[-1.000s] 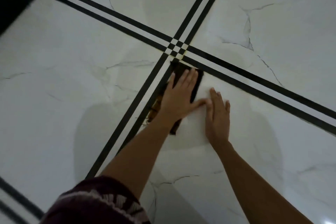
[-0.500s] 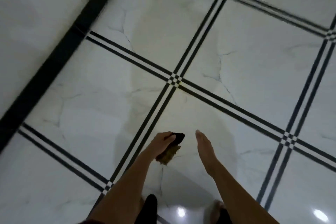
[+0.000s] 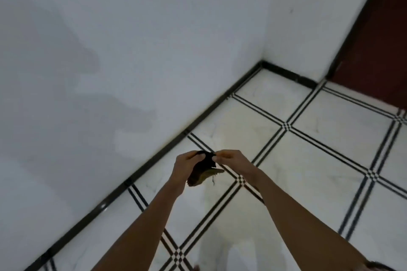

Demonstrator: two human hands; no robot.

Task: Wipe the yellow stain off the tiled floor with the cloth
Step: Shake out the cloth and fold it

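White wall [image 3: 132, 50], black skirting [image 3: 158, 155], dark-red door [image 3: 374, 39] beyond cloth [image 3: 203, 168] in both hands [image 3: 184, 167] [image 3: 234, 164]

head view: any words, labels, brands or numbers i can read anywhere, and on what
None: no readable text in this view.
The cloth, held up by the left hand and right hand, shows no label.
The tiled floor has only black line patterns; the wall and door carry no writing.
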